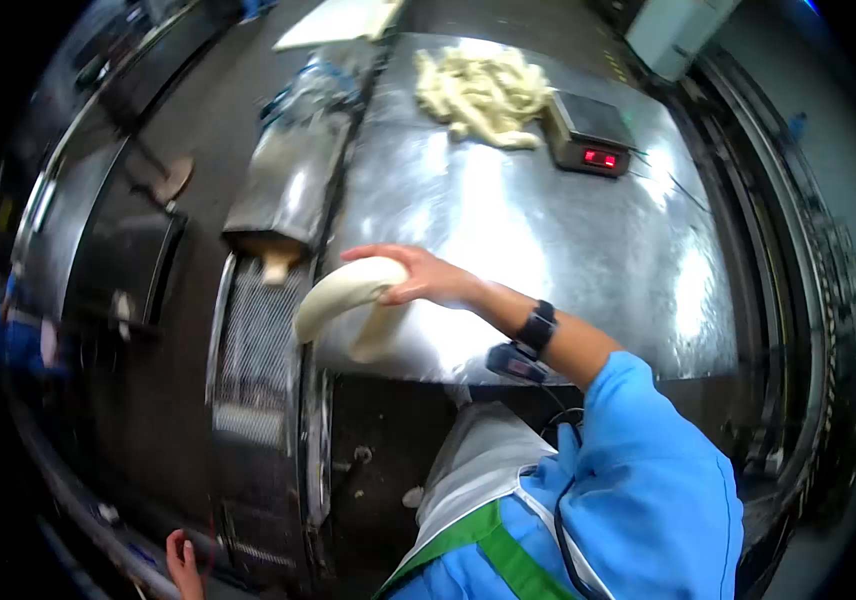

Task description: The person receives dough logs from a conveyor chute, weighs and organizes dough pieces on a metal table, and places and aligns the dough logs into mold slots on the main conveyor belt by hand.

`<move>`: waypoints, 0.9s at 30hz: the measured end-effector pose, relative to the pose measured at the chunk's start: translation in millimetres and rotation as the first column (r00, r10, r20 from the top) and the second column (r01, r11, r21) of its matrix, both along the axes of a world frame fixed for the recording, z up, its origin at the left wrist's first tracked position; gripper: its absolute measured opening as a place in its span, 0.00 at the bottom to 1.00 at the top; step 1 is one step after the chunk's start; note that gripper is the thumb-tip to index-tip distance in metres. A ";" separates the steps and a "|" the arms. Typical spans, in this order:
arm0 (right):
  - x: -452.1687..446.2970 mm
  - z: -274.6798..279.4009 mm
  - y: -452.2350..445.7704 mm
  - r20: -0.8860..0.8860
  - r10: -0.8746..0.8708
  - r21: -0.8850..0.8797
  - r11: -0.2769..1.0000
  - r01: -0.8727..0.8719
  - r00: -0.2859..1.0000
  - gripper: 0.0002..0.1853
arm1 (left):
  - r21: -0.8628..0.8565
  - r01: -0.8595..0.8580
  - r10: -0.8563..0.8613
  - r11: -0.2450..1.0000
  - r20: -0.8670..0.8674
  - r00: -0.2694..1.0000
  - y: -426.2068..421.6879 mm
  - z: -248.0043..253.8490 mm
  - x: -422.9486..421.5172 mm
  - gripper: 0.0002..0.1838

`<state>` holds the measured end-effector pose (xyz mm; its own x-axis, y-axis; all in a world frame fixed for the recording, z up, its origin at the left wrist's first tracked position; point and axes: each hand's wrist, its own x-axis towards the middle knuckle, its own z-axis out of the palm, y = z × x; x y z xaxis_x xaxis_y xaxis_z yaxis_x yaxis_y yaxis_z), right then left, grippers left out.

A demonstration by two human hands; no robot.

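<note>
My right hand (pixel 426 275) is wrapped over a thick, pale roll of dough (pixel 348 290), which bends down to the left above the near left corner of the steel table (pixel 548 230). Below it, a blurred pale shape on the table looks like its reflection. Far from the dough, at the lower left edge of the view, my left hand (pixel 184 565) shows only in part. Its fingers are loosely curled and apart, with nothing visible in them.
A pile of dough strips (pixel 478 95) lies at the table's far end beside a scale (pixel 588 135) with a red display. Left of the table runs a conveyor with a mesh belt (pixel 258 320); a piece of dough (pixel 276 268) shows at its metal housing (pixel 283 190).
</note>
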<state>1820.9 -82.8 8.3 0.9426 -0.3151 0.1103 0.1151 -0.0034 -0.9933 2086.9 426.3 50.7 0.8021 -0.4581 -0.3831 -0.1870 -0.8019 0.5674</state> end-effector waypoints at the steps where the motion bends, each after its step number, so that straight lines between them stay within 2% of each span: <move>1: -29.2 8.6 -18.0 0.055 -0.083 0.075 0.994 0.079 0.995 0.32 | 0.079 0.196 -0.205 0.977 0.129 0.970 -47.0 11.8 -5.7 0.18; 2: -57.2 16.5 -39.6 0.128 -0.184 0.137 0.977 0.166 0.975 0.31 | 0.001 0.243 -0.242 0.970 0.116 0.963 -82.7 9.4 -5.6 0.19; 3: -87.4 27.2 -62.8 0.130 -0.261 0.164 0.957 0.239 0.957 0.30 | -0.001 0.125 -0.125 0.992 0.011 0.992 -99.3 -21.8 21.6 0.12; 4: -116.1 29.7 -86.3 0.135 -0.374 0.203 0.917 0.344 0.917 0.26 | -0.052 0.186 -0.185 0.981 0.015 0.983 -132.0 -28.3 19.2 0.12; 6: -171.4 46.1 -133.9 0.165 -0.559 0.137 0.829 0.542 0.812 0.21 | -0.115 0.288 -0.290 0.951 0.004 0.957 -194.5 -32.9 9.5 0.12; 7: -196.9 56.4 -157.6 0.181 -0.651 0.102 0.758 0.644 0.737 0.18 | -0.129 0.332 -0.335 0.935 -0.009 0.942 -224.7 -32.6 2.3 0.12; 8: -217.6 69.1 -177.9 0.228 -0.719 0.013 0.677 0.736 0.657 0.14 | -0.059 0.350 -0.352 0.935 -0.030 0.936 -252.0 -28.6 -5.1 0.12; 10: -257.3 80.7 -228.3 0.227 -0.870 -0.130 0.418 0.899 0.438 0.14 | -0.099 0.365 -0.370 0.926 -0.042 0.928 -286.2 -40.1 -11.6 0.11; 11: -267.3 91.6 -247.0 0.229 -0.920 -0.311 0.240 0.919 0.318 0.15 | -0.116 0.363 -0.370 0.924 -0.044 0.928 -298.7 -47.2 -12.1 0.11; 12: -272.1 96.8 -268.8 0.301 -0.932 -0.556 -0.001 0.831 0.201 0.17 | -0.082 0.352 -0.359 0.932 -0.086 0.929 -314.2 -44.7 -18.5 0.11; 13: -273.8 100.4 -287.9 0.382 -0.902 -0.673 -0.122 0.730 0.202 0.17 | -0.054 0.324 -0.328 0.945 -0.118 0.937 -322.7 -50.6 -18.8 0.10; 15: -264.4 97.2 -333.8 0.434 -0.884 -0.842 -0.328 0.427 0.176 0.16 | -0.041 0.353 -0.355 0.935 -0.143 0.924 -337.4 -61.8 -21.4 0.10; 16: -259.7 87.6 -361.3 0.432 -0.885 -0.842 -0.327 0.429 0.172 0.16 | 0.061 0.329 -0.313 0.943 -0.185 0.932 -346.1 -60.2 -25.5 0.09; 17: -254.2 70.8 -391.2 0.436 -0.881 -0.887 -0.387 0.252 0.183 0.17 | 0.045 0.307 -0.292 0.951 -0.206 0.934 -344.8 -68.3 -21.9 0.09; 18: -247.8 49.7 -417.6 0.434 -0.879 -0.900 -0.430 0.067 0.196 0.19 | 0.146 0.436 -0.413 0.888 -0.161 0.896 -361.1 -51.2 -35.8 0.14; 19: -240.0 25.2 -440.8 0.330 -0.930 -0.944 -0.330 0.028 0.160 0.20 | 0.253 0.542 -0.527 0.801 -0.131 0.840 -377.5 -30.5 -54.6 0.20; 21: -224.6 -38.9 -482.5 0.125 -0.991 -0.990 -0.128 -0.061 0.045 0.24 | 0.240 0.500 -0.469 0.832 -0.176 0.866 -397.3 -23.1 -73.1 0.20; 24: -199.5 -61.4 -479.9 0.134 -0.988 -0.988 -0.139 -0.068 0.076 0.25 | 0.268 0.457 -0.414 0.848 -0.203 0.887 -412.7 -16.4 -82.1 0.19; 27: -206.9 -63.8 -479.0 0.150 -0.989 -0.989 -0.150 -0.005 0.008 0.24 | 0.277 0.427 -0.372 0.861 -0.230 0.899 -411.1 -13.8 -85.5 0.18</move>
